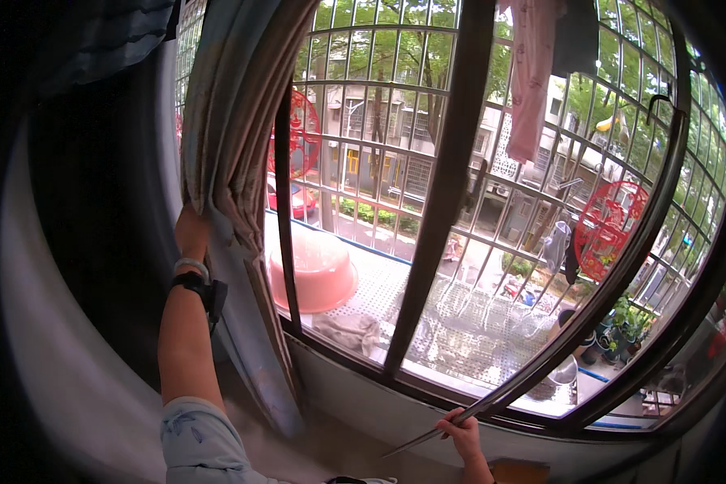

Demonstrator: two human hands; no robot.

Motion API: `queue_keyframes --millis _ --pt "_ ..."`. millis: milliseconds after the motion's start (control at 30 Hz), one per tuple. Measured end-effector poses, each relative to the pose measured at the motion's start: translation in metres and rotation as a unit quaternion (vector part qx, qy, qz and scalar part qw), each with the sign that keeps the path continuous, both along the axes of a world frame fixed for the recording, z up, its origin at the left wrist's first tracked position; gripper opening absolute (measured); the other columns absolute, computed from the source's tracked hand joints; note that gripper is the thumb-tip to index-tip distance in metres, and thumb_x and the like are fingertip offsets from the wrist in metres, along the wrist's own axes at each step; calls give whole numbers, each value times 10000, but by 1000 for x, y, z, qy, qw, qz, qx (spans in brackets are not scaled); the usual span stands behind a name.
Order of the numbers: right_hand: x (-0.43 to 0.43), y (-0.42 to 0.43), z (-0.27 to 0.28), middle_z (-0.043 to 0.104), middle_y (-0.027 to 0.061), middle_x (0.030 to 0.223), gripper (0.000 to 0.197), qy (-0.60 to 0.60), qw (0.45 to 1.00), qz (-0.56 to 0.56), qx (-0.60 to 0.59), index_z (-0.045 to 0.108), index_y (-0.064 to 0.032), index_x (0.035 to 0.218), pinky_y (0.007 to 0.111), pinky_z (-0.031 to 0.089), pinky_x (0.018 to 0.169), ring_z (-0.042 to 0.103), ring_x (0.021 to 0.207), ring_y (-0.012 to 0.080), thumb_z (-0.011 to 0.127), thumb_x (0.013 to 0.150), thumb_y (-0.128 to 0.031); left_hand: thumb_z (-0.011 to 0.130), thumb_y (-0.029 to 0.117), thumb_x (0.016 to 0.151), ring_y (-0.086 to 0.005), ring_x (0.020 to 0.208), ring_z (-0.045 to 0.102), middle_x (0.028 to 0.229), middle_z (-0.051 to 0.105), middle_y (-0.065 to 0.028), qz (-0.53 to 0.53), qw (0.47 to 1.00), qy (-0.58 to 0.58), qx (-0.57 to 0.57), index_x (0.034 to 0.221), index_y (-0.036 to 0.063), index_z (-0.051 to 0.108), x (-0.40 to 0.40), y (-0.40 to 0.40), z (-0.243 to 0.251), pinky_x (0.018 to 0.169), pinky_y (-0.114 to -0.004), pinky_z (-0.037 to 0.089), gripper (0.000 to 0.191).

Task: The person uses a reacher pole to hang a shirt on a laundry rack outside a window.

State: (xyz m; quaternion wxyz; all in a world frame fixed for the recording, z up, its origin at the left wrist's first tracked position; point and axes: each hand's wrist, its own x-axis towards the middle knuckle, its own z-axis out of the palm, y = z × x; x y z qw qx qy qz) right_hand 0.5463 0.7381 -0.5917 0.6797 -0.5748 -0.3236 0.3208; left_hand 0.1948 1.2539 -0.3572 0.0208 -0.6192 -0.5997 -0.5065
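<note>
On the left, my left hand (193, 228) is closed around a bunched window curtain (233, 151), with a bracelet and a dark strapped device on that wrist. At the lower right, my right hand (461, 428) grips a long thin metal pole (481, 404). The pole slants from its pointed lower end near the wall up to the right across the sliding window, and a dark hook (659, 104) shows near the top right. Whether that hook belongs to the pole is hard to tell.
Beyond the dark window frame (426, 199), an upturned pink basin (311, 272) and a grey cloth (349, 331) lie on a perforated metal ledge. Pink clothing (529, 85) hangs outside by the window bars. Potted plants (626, 330) stand at the right.
</note>
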Motion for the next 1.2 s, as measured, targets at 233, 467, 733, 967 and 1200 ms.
queue_keyframes --millis 233,467,733,967,1200 --pt "-38 56 6 599 58 687 131 15 998 -54 12 529 -42 770 232 466 471 584 612 126 635 725 20 424 330 890 -302 807 564 915 588 -148 69 997 23 24 1037 13 555 -132 150 -45 681 -416 464 373" --pt "-54 54 5 553 28 647 134 12 992 -123 13 536 -41 761 222 437 464 535 553 103 661 725 -11 450 269 884 -303 839 585 1015 581 -176 108 993 31 -21 1069 15 550 -136 159 -58 673 -378 497 330" --pt "-39 17 -12 555 41 649 112 9 985 -175 -2 522 -36 749 223 411 462 504 530 93 634 748 -32 469 253 874 -320 728 598 817 602 -195 24 965 259 24 888 -21 575 -75 135 -80 611 -394 491 294" --pt "-27 -54 -25 582 33 682 96 10 972 -234 -13 530 -46 770 206 435 483 544 594 87 623 772 -69 528 199 795 -349 867 575 944 571 -259 38 963 265 -36 994 -35 538 -30 106 -87 711 -432 476 307" --pt "-3 -119 -30 590 30 697 79 26 962 -269 -34 531 -58 764 205 443 486 562 617 89 608 781 -64 568 139 788 -381 1235 276 1350 239 -232 50 950 242 190 1274 14 314 82 -119 -108 985 -449 290 562"
